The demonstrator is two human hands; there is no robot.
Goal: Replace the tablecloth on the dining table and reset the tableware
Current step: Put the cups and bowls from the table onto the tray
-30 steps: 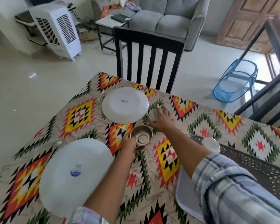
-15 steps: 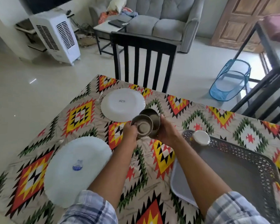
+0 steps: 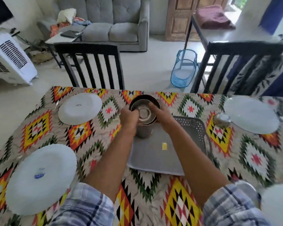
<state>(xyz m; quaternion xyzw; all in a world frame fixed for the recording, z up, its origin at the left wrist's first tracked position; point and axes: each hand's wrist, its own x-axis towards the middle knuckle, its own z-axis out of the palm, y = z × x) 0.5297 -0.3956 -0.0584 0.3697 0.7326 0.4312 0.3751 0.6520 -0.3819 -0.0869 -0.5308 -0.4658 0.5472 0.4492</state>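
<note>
The left hand [image 3: 129, 116] and the right hand [image 3: 162, 113] both grip the steel bowls [image 3: 144, 110]. The fingers curl over the rims. The bowls are over the far end of the grey tray [image 3: 153, 158], in the middle of the bright tablecloth [image 3: 183, 199].

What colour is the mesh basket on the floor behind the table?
The mesh basket is light blue; the head view shows it.

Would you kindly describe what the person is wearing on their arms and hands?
The left sleeve and right sleeve are blue, grey and white plaid, pushed up, leaving the forearms bare. The left hand and right hand wear no gloves; no watch or bracelet shows.
</note>
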